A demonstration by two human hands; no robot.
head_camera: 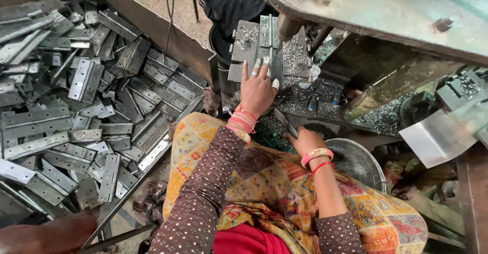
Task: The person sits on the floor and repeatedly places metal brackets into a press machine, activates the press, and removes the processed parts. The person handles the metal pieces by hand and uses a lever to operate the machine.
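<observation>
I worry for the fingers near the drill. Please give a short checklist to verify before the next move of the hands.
1. Left hand flat on the hinge plate under the drill spindle: ok.
2. Fingers away from the spindle: not ok, close beside it.
3. Right hand grips a metal piece: ok.
4. Metal shavings cleared off the plate: not ok.
5. Spindle turning: cannot tell.

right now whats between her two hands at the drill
In the head view, metal shavings and one end of a dark flat strip gripped by the right hand lie between it and the left hand.
</observation>
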